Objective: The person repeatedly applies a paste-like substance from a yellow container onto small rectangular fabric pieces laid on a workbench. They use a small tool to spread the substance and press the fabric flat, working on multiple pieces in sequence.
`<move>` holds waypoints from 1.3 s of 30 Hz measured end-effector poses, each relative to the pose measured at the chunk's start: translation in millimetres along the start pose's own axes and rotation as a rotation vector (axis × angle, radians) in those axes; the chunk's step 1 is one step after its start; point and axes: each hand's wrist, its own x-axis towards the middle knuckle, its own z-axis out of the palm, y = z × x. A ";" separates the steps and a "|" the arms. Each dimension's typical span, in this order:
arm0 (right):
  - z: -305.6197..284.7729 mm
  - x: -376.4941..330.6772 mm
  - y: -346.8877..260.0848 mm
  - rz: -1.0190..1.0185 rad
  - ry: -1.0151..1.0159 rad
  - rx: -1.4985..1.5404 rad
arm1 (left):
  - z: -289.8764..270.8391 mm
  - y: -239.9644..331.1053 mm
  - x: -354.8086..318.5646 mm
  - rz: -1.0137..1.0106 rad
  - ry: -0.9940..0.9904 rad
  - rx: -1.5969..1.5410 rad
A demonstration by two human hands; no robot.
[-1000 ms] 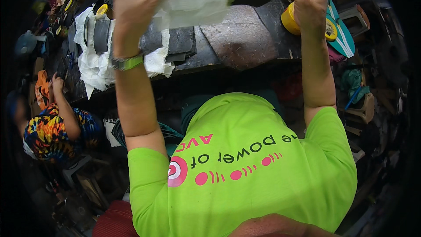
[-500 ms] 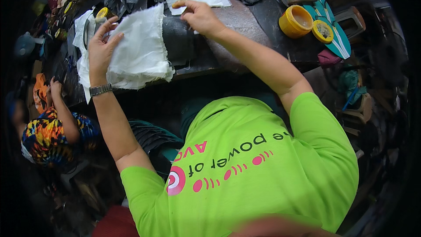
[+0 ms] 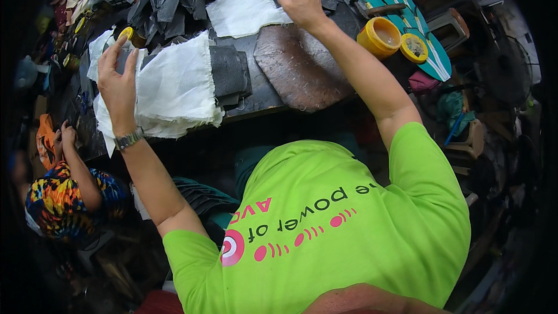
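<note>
My left hand [image 3: 118, 84] rests at the left side of a stack of white cloth pieces [image 3: 177, 81], its thumb and fingers spread apart. Some of its fingers are hidden. Dark grey sheets [image 3: 229, 72] stick out from under the cloth on the right. My right hand [image 3: 302, 1] is stretched to the far edge of the view, index finger extended and the others loosely bent, with nothing visible in it. It hovers near a heap of dark grey cut pieces [image 3: 174, 0] and just right of a separate white cloth [image 3: 247, 9].
A worn brown board [image 3: 302, 70] lies at the table's near edge. To its right are an open yellow jar [image 3: 378, 38], its lid [image 3: 414, 48], a dark-handled tool [image 3: 385, 10] and overlapping teal pieces [image 3: 433, 52]. Another person [image 3: 72, 192] in a colourful shirt sits at left.
My right hand has moved farther away and to the right, off the separate white cloth. My left hand has shifted slightly left and down along the cloth stack. The view has shifted a little.
</note>
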 end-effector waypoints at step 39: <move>-165.2 -145.4 -25.1 0.372 -0.144 0.041 | 158.7 173.3 -132.4 0.417 -0.716 -0.146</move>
